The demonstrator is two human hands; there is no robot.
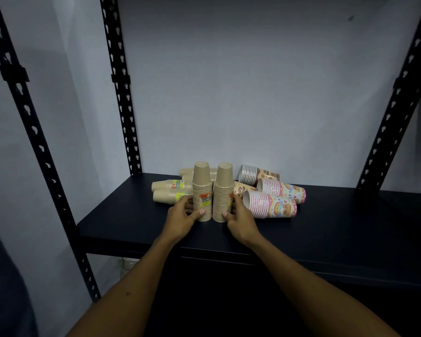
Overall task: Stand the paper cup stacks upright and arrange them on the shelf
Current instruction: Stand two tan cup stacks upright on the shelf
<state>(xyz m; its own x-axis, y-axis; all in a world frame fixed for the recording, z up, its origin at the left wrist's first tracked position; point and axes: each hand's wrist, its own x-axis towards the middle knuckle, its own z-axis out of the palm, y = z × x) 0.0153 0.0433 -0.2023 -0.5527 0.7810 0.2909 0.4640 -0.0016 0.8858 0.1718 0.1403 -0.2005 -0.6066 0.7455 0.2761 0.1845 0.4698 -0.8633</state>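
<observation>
1. Two hands reach over the dark shelf. The left hand curls round the base of the left upright stack, and the right hand curls round the base of the right upright stack.
2. Both are plain kraft-brown cups, mouths down, long axes vertical, touching at the bottom.
3. Just right lie two pink striped stacks, with cartoon prints, on their sides, mouths to the left.
4. To the left lie two brown stacks, bases pointing left.
5. Farther back, near the wall, a brown-printed stack lies sideways; more brown stacks sit half hidden behind the upright pair.
</observation>
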